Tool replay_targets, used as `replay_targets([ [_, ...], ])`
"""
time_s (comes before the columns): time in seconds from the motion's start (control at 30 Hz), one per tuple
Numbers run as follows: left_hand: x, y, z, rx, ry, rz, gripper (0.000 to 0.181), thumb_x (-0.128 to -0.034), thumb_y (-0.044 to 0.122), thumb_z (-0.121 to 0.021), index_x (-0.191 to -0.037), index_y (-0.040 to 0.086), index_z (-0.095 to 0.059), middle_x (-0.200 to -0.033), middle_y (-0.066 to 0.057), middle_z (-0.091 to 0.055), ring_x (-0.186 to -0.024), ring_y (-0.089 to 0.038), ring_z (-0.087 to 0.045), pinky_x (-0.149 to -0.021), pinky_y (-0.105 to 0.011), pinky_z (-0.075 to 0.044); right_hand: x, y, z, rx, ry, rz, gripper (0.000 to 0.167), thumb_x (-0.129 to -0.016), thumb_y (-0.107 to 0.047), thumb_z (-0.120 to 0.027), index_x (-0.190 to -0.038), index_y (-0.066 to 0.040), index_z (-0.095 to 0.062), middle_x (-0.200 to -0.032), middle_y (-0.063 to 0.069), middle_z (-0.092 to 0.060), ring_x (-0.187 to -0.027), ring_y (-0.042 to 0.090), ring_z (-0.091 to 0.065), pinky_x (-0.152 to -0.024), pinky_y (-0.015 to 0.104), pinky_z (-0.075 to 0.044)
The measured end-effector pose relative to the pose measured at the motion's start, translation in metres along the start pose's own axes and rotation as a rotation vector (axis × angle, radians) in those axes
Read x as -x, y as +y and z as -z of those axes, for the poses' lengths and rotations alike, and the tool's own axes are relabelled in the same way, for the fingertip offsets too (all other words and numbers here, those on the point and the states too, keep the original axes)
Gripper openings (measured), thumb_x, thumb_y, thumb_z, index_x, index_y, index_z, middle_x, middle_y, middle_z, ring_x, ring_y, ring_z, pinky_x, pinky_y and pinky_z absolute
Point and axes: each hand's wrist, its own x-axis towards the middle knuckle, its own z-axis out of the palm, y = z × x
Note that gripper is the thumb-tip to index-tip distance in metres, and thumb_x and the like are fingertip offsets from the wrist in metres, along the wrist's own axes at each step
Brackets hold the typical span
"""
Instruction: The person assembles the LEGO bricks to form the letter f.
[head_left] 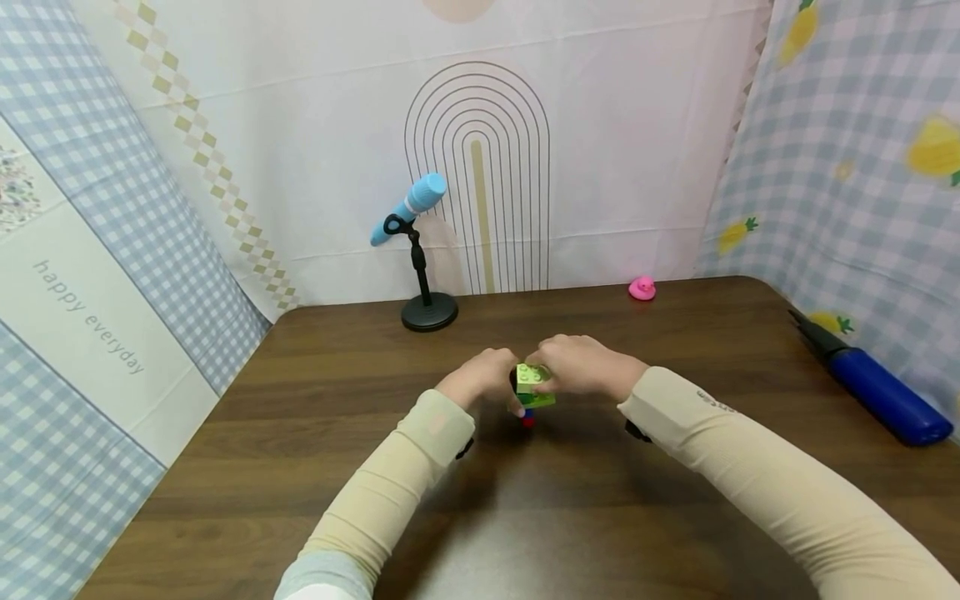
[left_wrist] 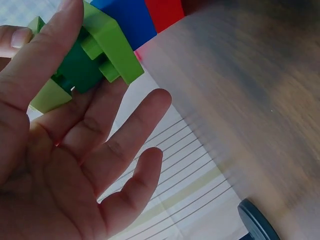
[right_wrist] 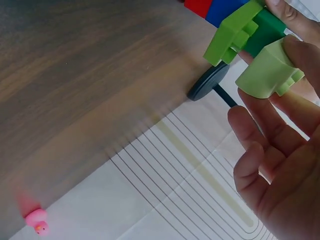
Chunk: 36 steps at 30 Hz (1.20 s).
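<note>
A small stack of toy building bricks stands on the table between both hands. A red brick (right_wrist: 197,6) and a blue brick (left_wrist: 127,22) are at the bottom, below a wider bright green brick (right_wrist: 227,35) and a dark green brick (right_wrist: 265,34). My left hand (head_left: 486,377) grips the stack's green part between thumb and fingers, its outer fingers spread away. At the top, my right hand (head_left: 581,365) pinches a pale green curved brick (right_wrist: 262,75) by its sides. Whether that brick is pressed fully onto the dark green one, I cannot tell.
Behind the hands, a blue toy microphone (head_left: 426,192) sits on a black stand (head_left: 429,312). A pink rubber duck (head_left: 642,288) is at the table's back edge. A blue hand pump (head_left: 888,396) lies at the right edge.
</note>
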Motion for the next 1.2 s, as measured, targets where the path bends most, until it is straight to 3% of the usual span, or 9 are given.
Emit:
replay_targets([
  [0.23, 0.0001, -0.0022, 0.0006, 0.017, 0.0, -0.004, 0.036, -0.0541, 0.024, -0.083, -0.078, 0.013, -0.059, -0.072, 0.004, -0.057, -0.066, -0.013, -0.052, -0.059, -0.027, -0.042, -0.0015, -0.0007, 0.0007, 0.062, 0.023, 0.05, 0.013, -0.074, -0.024, -0.068, -0.082, -0.016, -0.062, -0.072, -0.007, -0.051, -0.068, 0.01, -0.047, -0.054, 0.025, -0.041],
  [0.47, 0.0007, -0.0007, 0.0011, 0.019, -0.018, -0.005, 0.034, -0.0562, 0.024, -0.082, -0.077, 0.013, -0.058, -0.072, 0.003, -0.057, -0.064, -0.012, -0.051, -0.057, -0.026, -0.042, -0.0037, -0.0015, 0.0009, 0.093, 0.014, 0.034, 0.015, -0.074, -0.028, -0.068, -0.083, -0.017, -0.062, -0.072, -0.006, -0.05, -0.067, 0.01, -0.048, -0.051, 0.028, -0.041],
  [0.8, 0.0014, 0.0011, 0.0005, 0.048, -0.015, 0.012, 0.031, -0.0589, 0.023, -0.08, -0.079, 0.013, -0.059, -0.073, 0.004, -0.057, -0.066, -0.012, -0.053, -0.057, -0.027, -0.042, -0.0026, -0.0017, 0.0072, -0.029, -0.073, -0.061, 0.006, -0.075, -0.022, -0.066, -0.076, -0.02, -0.06, -0.069, -0.007, -0.051, -0.066, 0.011, -0.047, -0.055, 0.027, -0.039],
  [1.2, 0.008, 0.0025, 0.0098, 0.099, -0.023, -0.013, 0.028, -0.0673, 0.027, -0.075, -0.086, 0.012, -0.061, -0.075, 0.003, -0.059, -0.066, -0.011, -0.053, -0.058, -0.026, -0.043, -0.0051, -0.0024, 0.0076, -0.068, -0.092, -0.066, 0.007, -0.076, -0.024, -0.067, -0.081, -0.02, -0.063, -0.072, -0.008, -0.053, -0.067, 0.011, -0.047, -0.055, 0.029, -0.04],
])
